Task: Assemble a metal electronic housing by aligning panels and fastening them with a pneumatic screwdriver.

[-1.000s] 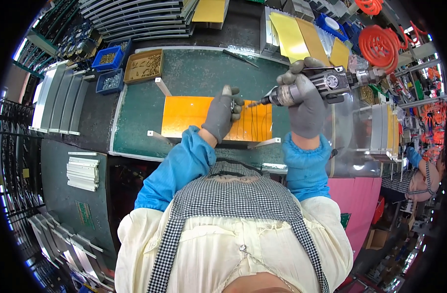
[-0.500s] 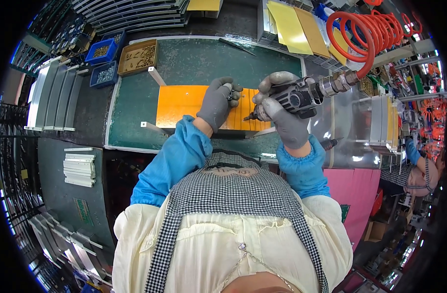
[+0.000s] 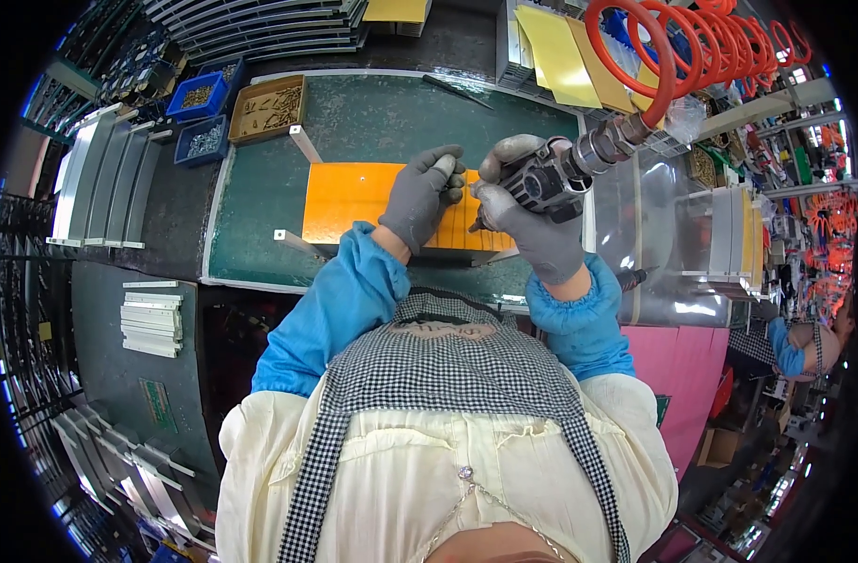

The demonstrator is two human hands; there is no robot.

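My right hand (image 3: pixel 534 225), in a grey glove, grips a pneumatic screwdriver (image 3: pixel 560 174) fed by a coiled red air hose (image 3: pixel 668 56). My left hand (image 3: pixel 419 197), also gloved, rests on the orange panel (image 3: pixel 358 202) with its fingertips pinched close to the tool's tip; whether it holds a screw I cannot tell. The orange panel lies on a green cutting mat (image 3: pixel 372 122), with white metal rails (image 3: pixel 302 145) along its edges.
A brown tray (image 3: pixel 269 108) and blue bins (image 3: pixel 199 94) of screws sit at the mat's far left. Grey metal profiles (image 3: pixel 100 183) lie at left, white strips (image 3: pixel 152 319) nearer. Yellow sheets (image 3: pixel 555 52) lie beyond. Another person (image 3: pixel 804 342) works at right.
The view has shifted so the panel and hands sit lower. My right hand with the screwdriver has drawn closer to my left hand over the panel's right part.
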